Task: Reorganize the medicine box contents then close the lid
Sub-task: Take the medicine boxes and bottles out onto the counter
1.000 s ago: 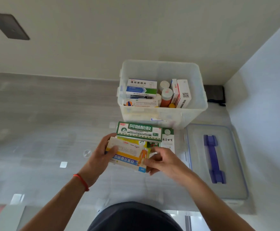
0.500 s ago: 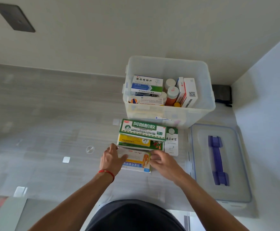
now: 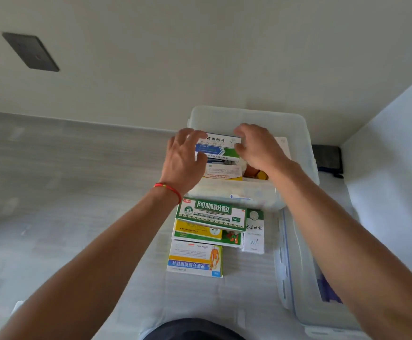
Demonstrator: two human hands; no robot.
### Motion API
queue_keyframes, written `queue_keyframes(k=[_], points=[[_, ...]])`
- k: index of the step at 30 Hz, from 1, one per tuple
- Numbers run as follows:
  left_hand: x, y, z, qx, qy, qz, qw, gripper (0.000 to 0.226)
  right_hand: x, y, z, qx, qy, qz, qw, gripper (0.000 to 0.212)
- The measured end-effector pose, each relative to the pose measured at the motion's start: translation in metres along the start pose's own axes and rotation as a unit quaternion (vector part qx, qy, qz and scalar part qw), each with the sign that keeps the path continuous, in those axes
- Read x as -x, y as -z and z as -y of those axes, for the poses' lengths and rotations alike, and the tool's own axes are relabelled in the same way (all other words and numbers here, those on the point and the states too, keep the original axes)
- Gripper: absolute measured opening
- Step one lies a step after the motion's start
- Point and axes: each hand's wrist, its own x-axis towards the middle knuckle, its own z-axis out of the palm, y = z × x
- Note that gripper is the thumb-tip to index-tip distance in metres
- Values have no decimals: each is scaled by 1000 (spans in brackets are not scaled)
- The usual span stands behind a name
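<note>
The clear plastic medicine box (image 3: 249, 114) stands open against the back wall. In its left half a blue, green and white carton (image 3: 218, 146) lies on top of a white and orange carton (image 3: 222, 172). My left hand (image 3: 184, 158), fingers spread, is at the top carton's left end; my right hand (image 3: 258, 148) curls over its right end. Neither hand has a firm hold that I can see. An orange bottle (image 3: 254, 172) shows under my right wrist. The lid (image 3: 303, 278), with a purple handle (image 3: 329, 290), lies flat at the right, partly hidden by my right forearm.
In front of the box lie a green carton (image 3: 212, 213), a yellow-green carton (image 3: 200, 233), a narrow white carton (image 3: 254, 234) and an orange-blue carton (image 3: 195, 258). A black object (image 3: 327, 158) sits in the corner by the right-hand wall.
Both hands let go of the orange-blue carton, which stays on the surface, and moved forward up into the box to the blue and green carton.
</note>
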Motion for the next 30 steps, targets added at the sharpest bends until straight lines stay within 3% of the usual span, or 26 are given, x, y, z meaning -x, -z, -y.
queue_keyframes(k=[3, 7, 12, 16, 21, 26, 30], points=[[-8, -17, 16, -70, 21, 92, 993, 55, -36, -24, -3, 70, 8, 115, 991, 55], [-10, -25, 29, -87, 6, 82, 993, 57, -60, -44, -8, 129, 13, 151, 980, 66], [-11, -28, 31, -85, 8, 68, 994, 57, -69, -48, -17, 166, 12, 128, 978, 78], [-10, -26, 30, -69, 1, 82, 994, 62, -55, -26, -19, 110, 19, 76, 991, 83], [-7, -1, 18, 36, -35, 122, 991, 65, -3, 25, -21, 26, 31, -14, 999, 94], [48, 31, 2, 217, 6, -68, 974, 46, 89, 45, -7, -7, 133, -18, 991, 107], [113, 18, 21, 420, 104, 43, 900, 32, 154, -3, 4, -29, 186, 33, 981, 104]])
